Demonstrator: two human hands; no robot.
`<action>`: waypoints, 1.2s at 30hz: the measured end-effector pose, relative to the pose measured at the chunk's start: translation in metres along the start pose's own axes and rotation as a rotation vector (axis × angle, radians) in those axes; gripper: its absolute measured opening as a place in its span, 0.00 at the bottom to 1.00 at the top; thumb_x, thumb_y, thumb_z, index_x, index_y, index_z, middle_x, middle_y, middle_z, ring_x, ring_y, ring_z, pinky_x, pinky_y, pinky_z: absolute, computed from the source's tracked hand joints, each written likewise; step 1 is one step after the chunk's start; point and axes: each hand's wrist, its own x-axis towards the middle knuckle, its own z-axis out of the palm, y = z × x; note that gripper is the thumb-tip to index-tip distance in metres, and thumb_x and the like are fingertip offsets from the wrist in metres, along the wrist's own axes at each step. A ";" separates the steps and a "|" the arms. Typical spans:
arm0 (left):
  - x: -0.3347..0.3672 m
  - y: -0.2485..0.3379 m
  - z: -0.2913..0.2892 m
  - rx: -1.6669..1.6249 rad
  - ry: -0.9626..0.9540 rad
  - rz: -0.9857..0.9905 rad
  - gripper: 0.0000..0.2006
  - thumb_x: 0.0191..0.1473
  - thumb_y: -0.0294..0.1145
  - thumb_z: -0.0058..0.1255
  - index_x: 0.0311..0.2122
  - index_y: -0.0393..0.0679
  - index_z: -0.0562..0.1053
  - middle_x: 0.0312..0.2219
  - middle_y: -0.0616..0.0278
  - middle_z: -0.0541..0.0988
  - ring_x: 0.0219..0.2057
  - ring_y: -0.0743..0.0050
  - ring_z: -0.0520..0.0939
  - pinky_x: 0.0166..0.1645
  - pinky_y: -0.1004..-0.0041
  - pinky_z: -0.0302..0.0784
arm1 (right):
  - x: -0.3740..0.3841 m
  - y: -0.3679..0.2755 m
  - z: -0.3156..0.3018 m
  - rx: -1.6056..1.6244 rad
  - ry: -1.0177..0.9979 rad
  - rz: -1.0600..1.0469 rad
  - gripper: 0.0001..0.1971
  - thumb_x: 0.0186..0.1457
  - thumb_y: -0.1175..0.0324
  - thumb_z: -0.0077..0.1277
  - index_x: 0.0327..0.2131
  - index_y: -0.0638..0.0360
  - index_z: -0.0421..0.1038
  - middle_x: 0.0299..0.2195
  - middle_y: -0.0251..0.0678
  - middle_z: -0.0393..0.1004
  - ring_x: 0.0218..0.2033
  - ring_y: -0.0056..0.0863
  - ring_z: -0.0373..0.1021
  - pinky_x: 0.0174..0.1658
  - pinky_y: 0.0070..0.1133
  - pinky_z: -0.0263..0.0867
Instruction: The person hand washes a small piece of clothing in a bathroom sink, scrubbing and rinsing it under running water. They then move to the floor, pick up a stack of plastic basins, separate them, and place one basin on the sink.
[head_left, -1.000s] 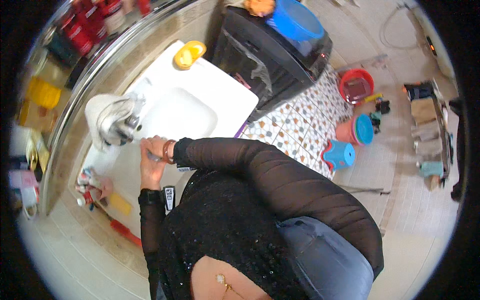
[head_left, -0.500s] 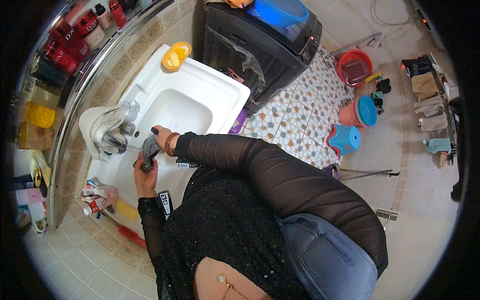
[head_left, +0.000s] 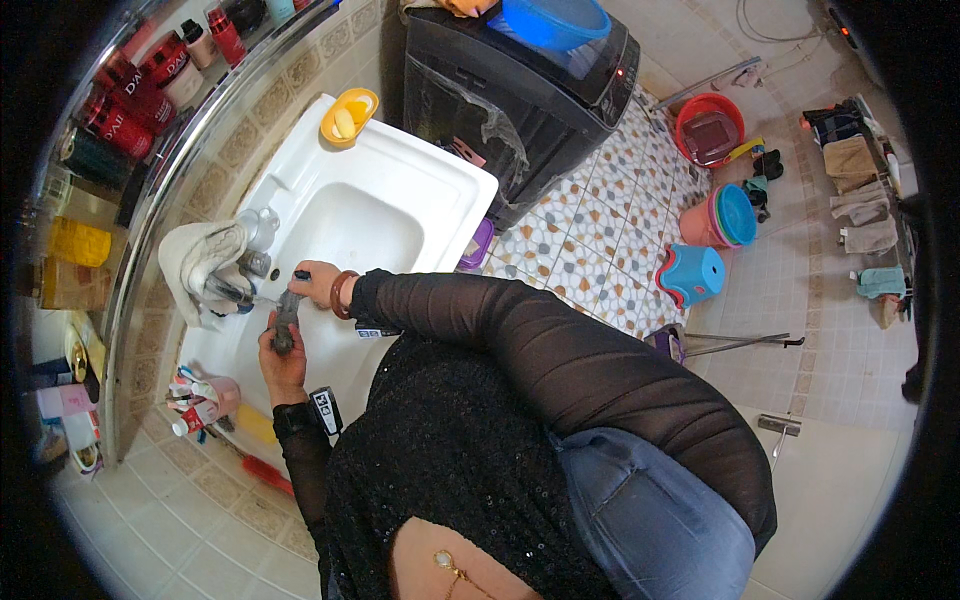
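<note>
Over the white washbasin (head_left: 443, 158), both my hands hold a small dark grey cloth (head_left: 288, 312), its exact kind unclear. My right hand (head_left: 318, 283), with a brown bracelet at the wrist, is closed on the upper end, and a dark tip pokes out above the fingers. Lower down, my left hand (head_left: 283, 368) grips the other end. Between the two fists the cloth looks drawn out and narrow. Just left of them is the metal faucet (head_left: 232, 290), with a pale cloth (head_left: 192, 255) draped over it.
A yellow soap dish (head_left: 349, 117) sits on the basin's far corner. Toothbrushes stand in a pink cup (head_left: 218, 393) at the near left. Beyond the basin is a black washing machine (head_left: 500, 100) carrying a blue basin (head_left: 558, 22). A blue stool (head_left: 692, 273) stands on the patterned floor.
The cloth was bunched between my hands beside the faucet; now it is pulled longer and thinner. My left hand has moved slightly down and left.
</note>
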 end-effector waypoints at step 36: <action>0.007 -0.030 0.042 0.257 0.026 0.041 0.20 0.60 0.40 0.33 0.54 0.40 0.59 0.47 0.55 0.68 0.48 0.63 0.69 0.52 0.65 0.67 | 0.063 0.005 0.085 -0.608 -0.009 0.014 0.13 0.43 0.64 0.47 0.33 0.60 0.72 0.37 0.46 0.69 0.42 0.44 0.62 0.48 0.32 0.56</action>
